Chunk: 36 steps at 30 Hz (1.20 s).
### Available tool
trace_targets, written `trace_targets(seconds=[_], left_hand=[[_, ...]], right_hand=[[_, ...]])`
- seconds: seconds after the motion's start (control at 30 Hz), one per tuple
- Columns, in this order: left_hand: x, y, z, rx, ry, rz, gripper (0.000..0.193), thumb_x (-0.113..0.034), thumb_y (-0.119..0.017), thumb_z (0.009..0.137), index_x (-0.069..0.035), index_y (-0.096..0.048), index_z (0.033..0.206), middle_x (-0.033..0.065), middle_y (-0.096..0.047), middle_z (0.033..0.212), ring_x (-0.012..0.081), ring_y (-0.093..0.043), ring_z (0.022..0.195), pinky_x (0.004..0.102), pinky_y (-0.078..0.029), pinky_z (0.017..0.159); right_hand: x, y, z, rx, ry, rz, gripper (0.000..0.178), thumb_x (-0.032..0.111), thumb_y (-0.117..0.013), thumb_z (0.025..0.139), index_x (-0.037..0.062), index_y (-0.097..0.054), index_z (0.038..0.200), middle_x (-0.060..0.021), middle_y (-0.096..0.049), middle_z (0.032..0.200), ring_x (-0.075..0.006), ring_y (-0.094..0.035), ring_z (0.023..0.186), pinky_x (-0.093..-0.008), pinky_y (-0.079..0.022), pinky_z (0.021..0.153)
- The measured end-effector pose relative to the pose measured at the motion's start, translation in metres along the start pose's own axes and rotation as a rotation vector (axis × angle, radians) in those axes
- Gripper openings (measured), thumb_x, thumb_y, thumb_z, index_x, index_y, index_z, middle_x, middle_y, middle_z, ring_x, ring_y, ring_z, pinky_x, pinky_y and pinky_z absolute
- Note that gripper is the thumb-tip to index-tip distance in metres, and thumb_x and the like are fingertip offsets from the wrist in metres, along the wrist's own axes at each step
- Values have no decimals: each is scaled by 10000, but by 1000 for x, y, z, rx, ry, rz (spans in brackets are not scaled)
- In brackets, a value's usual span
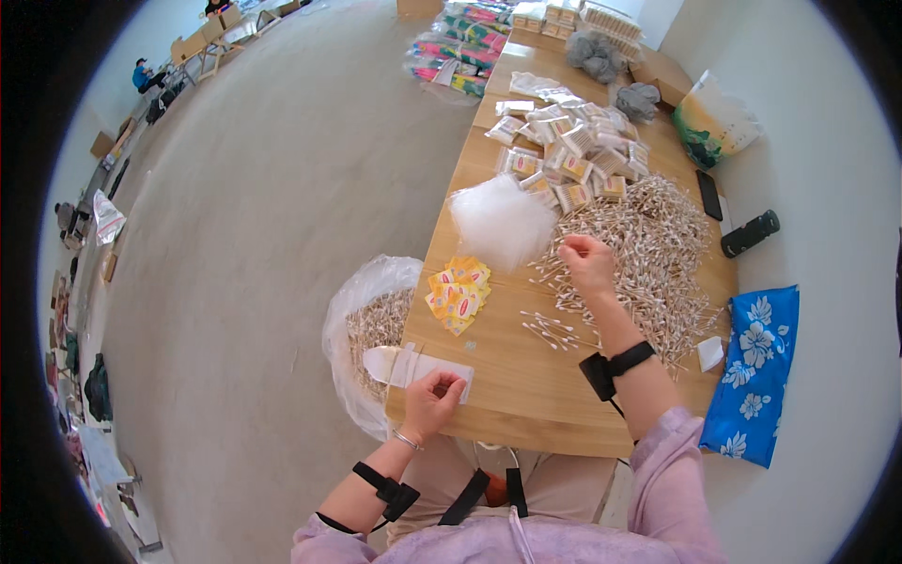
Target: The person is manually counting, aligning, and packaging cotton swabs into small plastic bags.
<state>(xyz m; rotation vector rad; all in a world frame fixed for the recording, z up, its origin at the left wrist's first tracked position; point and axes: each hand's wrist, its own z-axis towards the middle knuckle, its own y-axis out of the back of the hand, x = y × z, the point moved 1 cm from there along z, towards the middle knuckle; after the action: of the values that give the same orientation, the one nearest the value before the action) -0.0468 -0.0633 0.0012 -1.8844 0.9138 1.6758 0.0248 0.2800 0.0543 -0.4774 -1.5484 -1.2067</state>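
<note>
My left hand (434,402) is closed, fingertips pressed together at the end of a flat white strip (404,367), perhaps card or plastic, lying at the table's left edge. Whether the fingers grip the strip is hard to see. At the left rim of a big heap of cotton swabs (648,244), my right hand (590,265) has its fingers curled into a pinch; what they hold, if anything, is too small to make out. A few loose swabs (552,329) lie between the hands. Yellow-and-white printed cards (458,293) form a small pile, with a stack of see-through bags (505,221) behind it.
Packed swab bags (573,141) are heaped farther back on the wooden table (526,409). A phone (708,195), a black cylinder (751,234) and a blue flowered cloth (752,376) line the right side. A large bag of swabs (371,329) stands beside the table's left edge.
</note>
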Motion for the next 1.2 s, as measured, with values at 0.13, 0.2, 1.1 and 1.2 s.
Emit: trace_targets(seconds=[0.13,0.2,1.1,1.2], left_hand=[[-5,4,-2,-9,-47,72,102,-116,-691,840,-19,-660,847,-12,-638,695,28,-561,595,199,-471,554],[-1,5,-4,-8,-74,38,96,-113,-692,840,-21,-661,845,-12,-637,692,23,-555,593,193,-465,550],[-51,20,-28,-259,-262,-245,384,-47,-625,878,-33,-474,1231,63,-621,968,126,-604,856,267,-513,752],[-37,40,-33,-278,-128,-153,231,-48,-630,878,5,-579,1097,49,-643,915,110,-614,816,247,-515,743]], right_hand=[[21,-57,-15,67,382,-626,410,275,-754,715,91,-663,1071,-118,-620,1086,-301,-563,981,-408,-447,881],[37,-76,-20,73,322,-675,422,262,-752,711,81,-656,1080,-122,-619,1071,-310,-523,1034,-401,-413,923],[81,-101,-200,432,-392,660,170,184,-625,902,34,-622,821,-7,-600,690,-64,-531,595,-222,-446,520],[83,-122,-211,481,-347,606,183,198,-619,905,33,-611,826,-2,-598,695,-60,-530,599,-218,-443,518]])
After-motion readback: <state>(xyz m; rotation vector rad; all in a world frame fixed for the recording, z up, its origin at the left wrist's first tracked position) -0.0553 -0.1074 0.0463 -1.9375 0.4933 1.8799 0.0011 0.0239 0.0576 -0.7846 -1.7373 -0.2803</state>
